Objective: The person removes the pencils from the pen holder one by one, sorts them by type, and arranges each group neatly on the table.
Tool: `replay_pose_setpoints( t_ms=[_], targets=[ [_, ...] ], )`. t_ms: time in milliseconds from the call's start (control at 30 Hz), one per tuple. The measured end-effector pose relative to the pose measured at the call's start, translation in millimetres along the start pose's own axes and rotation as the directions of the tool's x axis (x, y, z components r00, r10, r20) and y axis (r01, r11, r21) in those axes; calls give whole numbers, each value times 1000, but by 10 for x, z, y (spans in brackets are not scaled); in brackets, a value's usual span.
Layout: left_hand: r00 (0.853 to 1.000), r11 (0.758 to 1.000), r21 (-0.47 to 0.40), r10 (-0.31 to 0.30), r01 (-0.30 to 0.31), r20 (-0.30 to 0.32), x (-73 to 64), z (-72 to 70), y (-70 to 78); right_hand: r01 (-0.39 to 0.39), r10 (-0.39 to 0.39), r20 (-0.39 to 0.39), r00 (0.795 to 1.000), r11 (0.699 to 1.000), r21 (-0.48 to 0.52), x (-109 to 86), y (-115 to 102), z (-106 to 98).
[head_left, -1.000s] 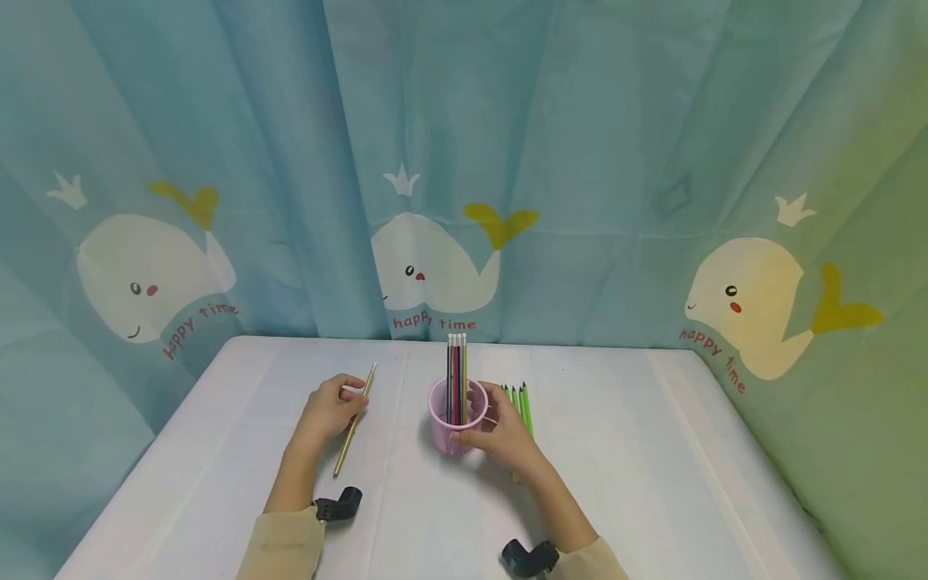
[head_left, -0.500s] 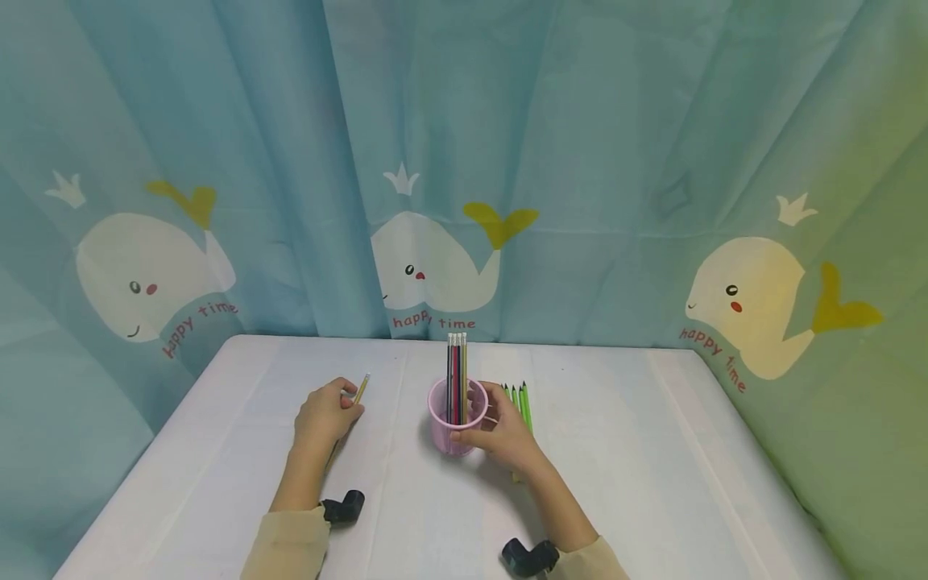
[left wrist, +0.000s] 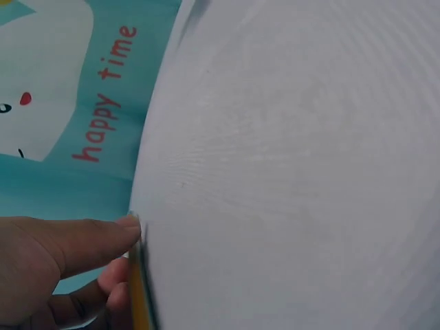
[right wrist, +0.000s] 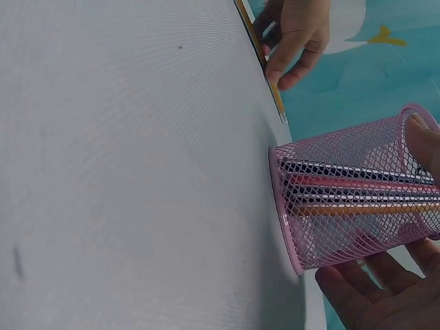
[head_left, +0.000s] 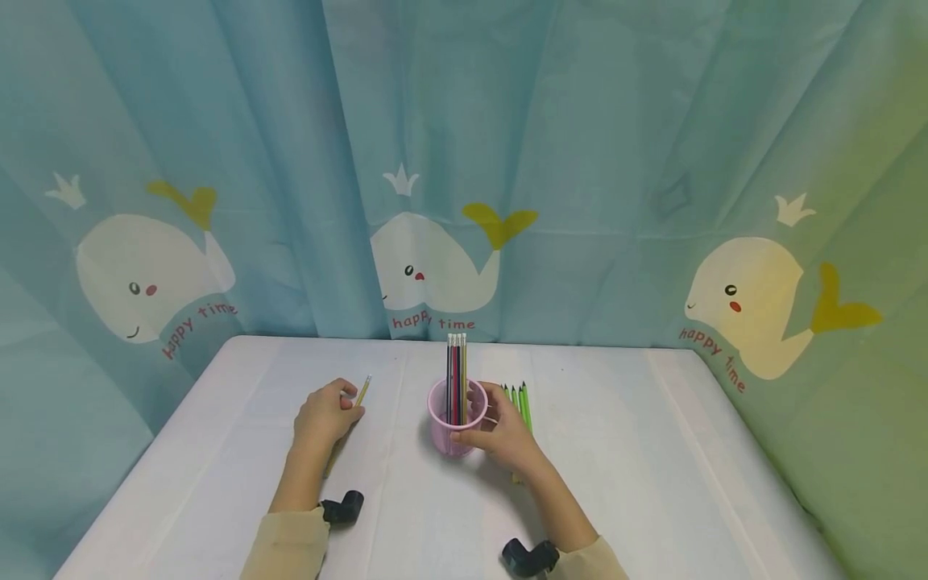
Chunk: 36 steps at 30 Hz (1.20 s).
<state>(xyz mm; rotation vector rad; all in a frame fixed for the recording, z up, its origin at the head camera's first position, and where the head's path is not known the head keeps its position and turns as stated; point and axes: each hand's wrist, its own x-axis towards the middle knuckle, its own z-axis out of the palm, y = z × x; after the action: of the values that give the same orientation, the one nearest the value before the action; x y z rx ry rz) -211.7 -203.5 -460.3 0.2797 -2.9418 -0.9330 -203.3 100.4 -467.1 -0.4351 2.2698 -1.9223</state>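
My left hand (head_left: 324,412) pinches a yellow pencil (head_left: 363,388) between thumb and fingers, low over the left part of the table. The pencil's eraser end points away from me, and the palm and wrist cover much of its length. A pink mesh pencil cup (right wrist: 337,240) stands upright at the middle. My right hand (head_left: 507,439) holds the cup from its right side, thumb at the front of the rim. Inside the cup, several striped and coloured pencils (head_left: 457,362) stand together with their eraser ends up.
Several green pencils (head_left: 526,403) lie on the white table (head_left: 638,483) just right of the cup, tips pointing away and partly hidden by my right hand. A blue curtain (head_left: 594,161) printed with whales hangs behind the table.
My left hand has moved slightly left and closed on the yellow pencil, which shifted a little toward me and to the left with it. The right hand and cup have stayed put.
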Motion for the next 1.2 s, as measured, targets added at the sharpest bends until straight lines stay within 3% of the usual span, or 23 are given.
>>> replay_pose_setpoints(
  t_ms=[200, 400, 533, 667, 800, 967, 1033, 1200],
  targets=[
    [998, 1000, -3, 24, -25, -55, -29, -84, 75, -2, 2, 1, 1000, 1000, 10, 2, 0, 8],
    [988, 986, -111, 114, -126, -107, -73, -190, 257, 15, -15, 7, 1000, 1000, 2, 2, 10, -2],
    [972, 937, -267, 199, -225, -122, -121, -215, 391, 17, -17, 15, 1000, 1000, -3, 3, 17, -1],
    [947, 847, -427, 303, -317, -101, -165, -190, 528, 5, -5, 12, 1000, 1000, 1, -11, 12, 6],
    [919, 773, -513, 383, -374, -93, -183, -106, 624, 14, -14, 23, 1000, 1000, 8, -21, 10, 6],
    [897, 740, -537, 436, -405, -75, -205, 21, 696, 6, -8, 52, 999, 1000, 31, -17, 11, -15],
    [886, 742, -520, 460, -422, -62, -210, 67, 726, 5, -7, 61, 998, 999, 31, -11, 9, -27],
    [835, 726, -488, 550, -485, -13, -225, 168, 798, 9, -10, 70, 997, 1000, 14, 1, 4, -49]
  ],
)
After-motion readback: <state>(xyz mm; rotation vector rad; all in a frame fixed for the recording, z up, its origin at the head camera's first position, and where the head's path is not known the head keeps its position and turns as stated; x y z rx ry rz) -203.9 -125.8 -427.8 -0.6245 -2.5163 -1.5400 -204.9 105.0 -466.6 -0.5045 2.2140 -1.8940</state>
